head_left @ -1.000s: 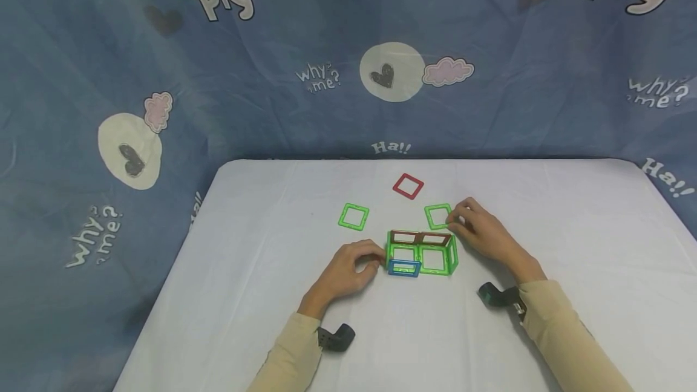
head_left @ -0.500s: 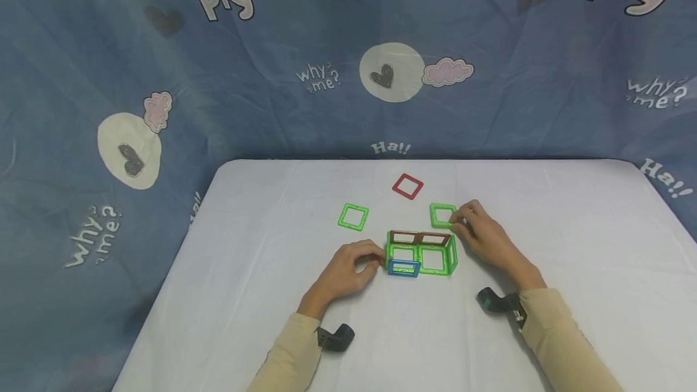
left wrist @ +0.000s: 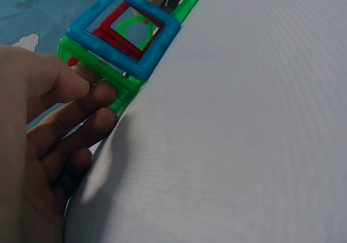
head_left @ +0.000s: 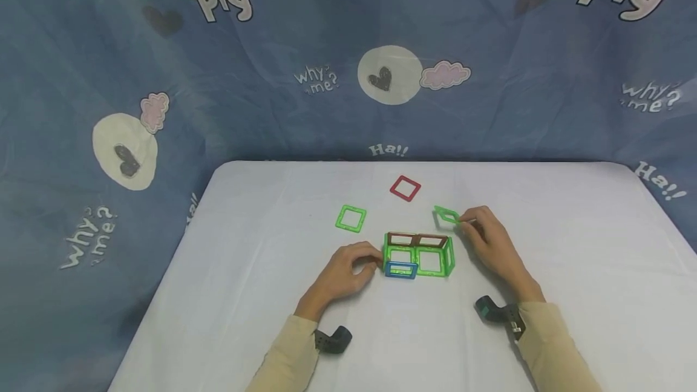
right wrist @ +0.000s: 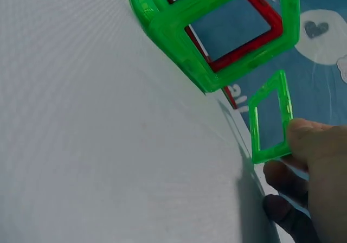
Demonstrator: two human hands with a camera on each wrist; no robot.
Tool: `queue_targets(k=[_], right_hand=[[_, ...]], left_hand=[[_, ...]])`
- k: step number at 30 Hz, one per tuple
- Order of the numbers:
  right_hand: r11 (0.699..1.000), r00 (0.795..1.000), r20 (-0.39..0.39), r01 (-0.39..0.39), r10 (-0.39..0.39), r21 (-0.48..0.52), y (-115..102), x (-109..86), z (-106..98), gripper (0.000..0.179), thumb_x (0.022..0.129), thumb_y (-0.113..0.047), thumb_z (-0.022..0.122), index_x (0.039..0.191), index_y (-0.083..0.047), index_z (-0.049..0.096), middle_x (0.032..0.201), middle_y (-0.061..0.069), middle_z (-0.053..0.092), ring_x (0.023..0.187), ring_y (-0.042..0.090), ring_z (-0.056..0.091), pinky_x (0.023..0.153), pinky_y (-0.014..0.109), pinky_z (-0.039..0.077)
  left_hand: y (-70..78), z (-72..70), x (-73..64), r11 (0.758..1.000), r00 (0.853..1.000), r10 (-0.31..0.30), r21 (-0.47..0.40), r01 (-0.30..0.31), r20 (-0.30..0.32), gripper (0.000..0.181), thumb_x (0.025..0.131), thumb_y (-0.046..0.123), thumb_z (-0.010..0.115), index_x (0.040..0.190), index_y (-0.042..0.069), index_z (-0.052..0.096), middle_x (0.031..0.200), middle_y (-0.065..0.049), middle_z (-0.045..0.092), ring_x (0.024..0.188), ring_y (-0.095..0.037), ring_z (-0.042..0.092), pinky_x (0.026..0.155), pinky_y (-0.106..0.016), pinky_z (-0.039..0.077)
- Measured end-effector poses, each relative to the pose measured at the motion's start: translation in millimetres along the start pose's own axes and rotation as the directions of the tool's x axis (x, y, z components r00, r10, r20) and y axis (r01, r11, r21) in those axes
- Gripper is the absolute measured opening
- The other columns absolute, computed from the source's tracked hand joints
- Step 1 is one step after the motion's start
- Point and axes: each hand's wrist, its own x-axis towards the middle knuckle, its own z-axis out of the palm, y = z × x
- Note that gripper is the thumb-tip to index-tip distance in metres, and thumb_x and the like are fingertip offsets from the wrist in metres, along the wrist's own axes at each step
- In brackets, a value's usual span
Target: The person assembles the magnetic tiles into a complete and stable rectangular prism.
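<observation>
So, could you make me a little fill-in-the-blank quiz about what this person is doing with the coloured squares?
1. The right fingers pinch a tile coloured ____.
2. The left fingers touch the structure at its ____ end, as the person sees it.
3. The structure's single ____ panel stands on the side nearest the person.
4. The loose tile farthest from the person is ____.

Missing words: green; left; blue; red.
</observation>
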Motion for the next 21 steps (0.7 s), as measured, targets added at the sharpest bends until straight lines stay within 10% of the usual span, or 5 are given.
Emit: queue_targets(k=[21], right_hand=[[0.996, 0.97, -0.237, -0.044, 0.06, 0.072, 2, -2.4, -15, 0.011, 0.093, -0.005, 0.057, 0.102, 0.001, 0.061, 0.097, 0.008, 0.062, 0.08, -0.01, 0.055, 0.075, 0.001, 0.043]], left_hand=[[-1.2, 4.0, 1.2, 0.995, 0.995, -0.095, -0.005, 0.095, -0.013, 0.02, 0.091, 0.006, 0.059, 0.1, 0.02, 0.069, 0.093, 0.012, 0.068, 0.096, -0.002, 0.062, 0.093, -0.027, 0.049]])
